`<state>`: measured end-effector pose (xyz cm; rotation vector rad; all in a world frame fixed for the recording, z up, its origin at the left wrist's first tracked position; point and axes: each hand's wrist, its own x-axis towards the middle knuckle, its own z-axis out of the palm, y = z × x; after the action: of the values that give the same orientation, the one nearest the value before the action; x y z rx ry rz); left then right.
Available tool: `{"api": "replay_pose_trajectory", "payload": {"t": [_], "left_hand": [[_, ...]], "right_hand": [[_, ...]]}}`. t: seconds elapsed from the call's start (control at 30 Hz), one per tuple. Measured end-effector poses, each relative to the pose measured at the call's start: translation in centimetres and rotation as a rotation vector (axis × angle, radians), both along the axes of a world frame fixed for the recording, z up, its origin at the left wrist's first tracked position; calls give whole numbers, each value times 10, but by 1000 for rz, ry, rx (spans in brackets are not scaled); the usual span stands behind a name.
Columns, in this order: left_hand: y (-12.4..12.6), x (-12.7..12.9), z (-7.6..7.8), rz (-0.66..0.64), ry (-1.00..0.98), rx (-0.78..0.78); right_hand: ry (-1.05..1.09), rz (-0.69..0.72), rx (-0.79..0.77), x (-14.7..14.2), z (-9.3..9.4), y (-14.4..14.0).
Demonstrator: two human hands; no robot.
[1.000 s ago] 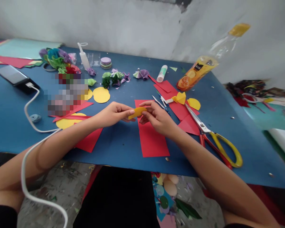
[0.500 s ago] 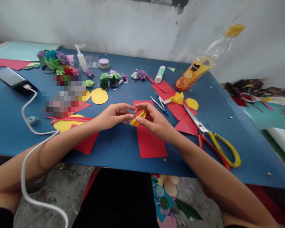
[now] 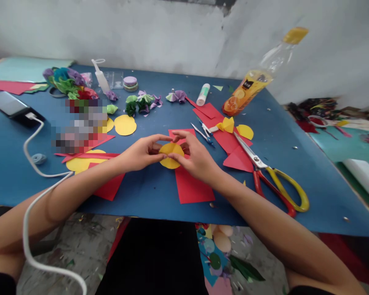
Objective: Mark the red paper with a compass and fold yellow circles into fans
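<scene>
Between my two hands, above the table's near middle, is a yellow paper circle (image 3: 171, 162) with crease lines across it. My left hand (image 3: 144, 153) pinches its left side between thumb and fingers. On the other side my right hand (image 3: 194, 155) grips the circle, thumb in front and fingers curled behind. Below them a red paper sheet (image 3: 195, 186) lies flat on the blue table. Large scissors (image 3: 258, 164) with one red and one yellow handle rest to the right of my right hand. A drawing compass (image 3: 205, 133) lies just beyond it.
An orange drink bottle (image 3: 249, 90) stands at the back right, near a glue stick (image 3: 203, 95). Purple and green paper pieces (image 3: 141, 102) lie at the back. Left are yellow paper circles (image 3: 125, 125), a phone-like device (image 3: 14, 107) and its white cable (image 3: 26, 149) crossing my left arm.
The yellow paper circle was folded and seen nearly edge-on; now it is opened out and faces me. Both hands stay on it. The view has shifted slightly.
</scene>
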<state>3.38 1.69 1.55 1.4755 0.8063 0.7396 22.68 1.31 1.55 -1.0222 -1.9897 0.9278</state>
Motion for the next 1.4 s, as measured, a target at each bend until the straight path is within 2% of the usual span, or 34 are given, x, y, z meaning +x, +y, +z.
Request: {"api": "replay_pose_trajectory", "payload": {"t": [0.07, 0.17, 0.23, 0.5, 0.57, 0.67, 0.77, 0.93, 1.0, 1.2, 1.3, 1.4], "left_hand": [[1, 1, -1, 92, -9, 52], [2, 1, -1, 245, -26, 139], [2, 0, -1, 302, -34, 192], [-6, 1, -5, 325, 124, 444], [-6, 2, -4, 353, 138, 453], [-6, 4, -1, 403, 123, 357], [-4, 4, 3, 430, 15, 254], [-4, 2, 9, 364, -79, 236], [-3, 0, 10, 320, -73, 193], [2, 0, 7, 157, -28, -138], [5, 1, 2, 150, -37, -195], [6, 1, -2, 185, -74, -187]], "right_hand": [[29, -49, -48, 0, 1, 0], [57, -52, -135, 1, 6, 1], [57, -55, -149, 1, 8, 0], [14, -128, -57, -2, 9, -3], [12, -138, -59, -2, 7, -2], [65, -96, -105, -1, 8, 1], [172, -55, -187, 0, 9, 5], [341, -19, -368, 1, 9, 9], [344, -20, -358, 2, 8, 10], [179, 34, -228, 4, 9, 11], [139, 94, -239, 3, 9, 11], [156, 110, -305, 3, 7, 11]]}}
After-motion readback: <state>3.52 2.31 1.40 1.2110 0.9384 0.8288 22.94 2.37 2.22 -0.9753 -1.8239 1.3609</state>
